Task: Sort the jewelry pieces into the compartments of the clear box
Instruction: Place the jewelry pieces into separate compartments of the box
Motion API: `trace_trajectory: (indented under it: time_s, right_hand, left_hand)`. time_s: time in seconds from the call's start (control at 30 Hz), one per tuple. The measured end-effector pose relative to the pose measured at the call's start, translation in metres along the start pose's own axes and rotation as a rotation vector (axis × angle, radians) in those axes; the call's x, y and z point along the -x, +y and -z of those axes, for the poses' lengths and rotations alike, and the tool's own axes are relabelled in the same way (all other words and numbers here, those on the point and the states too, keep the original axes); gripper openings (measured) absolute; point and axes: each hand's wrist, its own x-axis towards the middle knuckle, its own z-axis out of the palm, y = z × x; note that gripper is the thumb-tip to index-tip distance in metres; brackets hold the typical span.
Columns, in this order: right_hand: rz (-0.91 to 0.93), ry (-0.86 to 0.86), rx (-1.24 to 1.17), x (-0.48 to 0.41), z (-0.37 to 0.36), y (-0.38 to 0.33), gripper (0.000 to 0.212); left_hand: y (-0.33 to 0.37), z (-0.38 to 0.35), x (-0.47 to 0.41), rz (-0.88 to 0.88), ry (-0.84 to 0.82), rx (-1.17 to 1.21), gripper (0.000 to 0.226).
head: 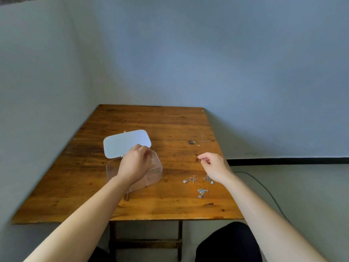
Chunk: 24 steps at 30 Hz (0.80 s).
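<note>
Wooden tabletop [170,125] stood against a blue-grey wall. Clear box [154,174] sat left of centre, its lid [124,143] swung open toward the far side and showing pale. Left hand [135,163] hovered over the box interior, fingers curled together; a small ring-like piece [151,160] showed at the fingertips, but whether the grip was clamped on it could not be told. Compartments were not discernible through the clear plastic. Right hand [215,166] hung above the tabletop right of the box, fingers loosely apart, holding nothing. Three silver chain pieces lay on the wood near the right wrist: one [190,179], another [208,179] partly under the hand, a third [202,192] nearer the front edge.
</note>
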Motion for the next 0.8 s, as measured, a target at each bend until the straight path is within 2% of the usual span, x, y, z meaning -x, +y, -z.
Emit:
trace_trajectory:
  time_s: [0.07,0.17,0.3,0.4,0.53,0.67,0.8]
  right_hand:
    - [-0.039,0.015,0.015,0.011,0.0,0.014,0.027]
    - [-0.079,0.013,0.012,0.026,-0.007,0.029,0.03]
    - [-0.116,-0.025,0.009,0.037,-0.02,0.042,0.042]
    - [-0.101,0.014,0.039,0.04,-0.031,0.049,0.049]
    - [-0.047,0.135,-0.011,0.043,-0.038,0.057,0.036]
    - [-0.033,0.222,-0.089,0.044,-0.036,0.062,0.017]
    - [0.03,0.292,-0.058,0.048,-0.042,0.063,0.015]
  left_hand:
    - [0.029,-0.012,0.008,-0.107,0.001,0.06,0.017]
    - [0.061,-0.043,0.023,-0.189,-0.091,0.098,0.019]
    - [0.079,-0.086,0.04,-0.12,-0.256,0.078,0.032]
    - [0.078,-0.103,0.048,-0.074,-0.267,0.086,0.043]
    - [0.071,-0.112,0.055,-0.113,-0.18,0.077,0.037]
    - [0.073,-0.112,0.055,-0.076,-0.131,0.149,0.025]
    - [0.074,-0.113,0.054,-0.05,-0.13,0.152,0.021]
